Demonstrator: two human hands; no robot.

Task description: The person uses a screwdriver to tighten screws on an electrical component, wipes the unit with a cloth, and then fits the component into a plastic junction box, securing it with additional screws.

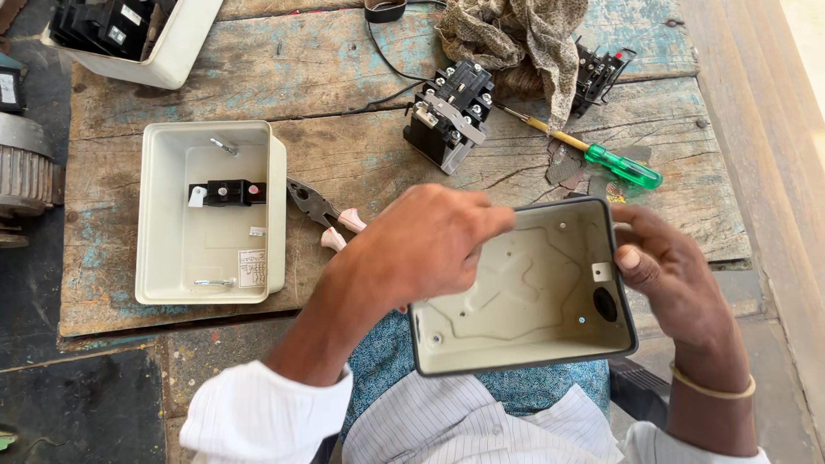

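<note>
An open cream-coloured enclosure box [524, 301] with a dark outer rim is held above the person's lap, its hollow side turned up toward the camera, just in front of the near edge of a worn wooden table [344, 146]. A round dark hole and a small white tab are seen on its right inner wall. The right hand [670, 275] is closed on the box's right wall, the thumb laid inside by the tab and the fingers wrapped around the outside. The left hand [421, 245] is set over the box's upper left corner with its fingers curled and pinched together at the rim; whether something small is held between the fingertips cannot be told. Just left of that hand, a pair of pliers [322, 210] with pale pink handles is laid on the table. Further left, a second cream box [210, 210] is placed open, with a small black block fixed inside. Behind the held box, a black contactor [449, 113] is stood on the boards, and a green-handled screwdriver [601, 155] is laid beside it, its tip partly covered by a patterned rag [524, 39].
</note>
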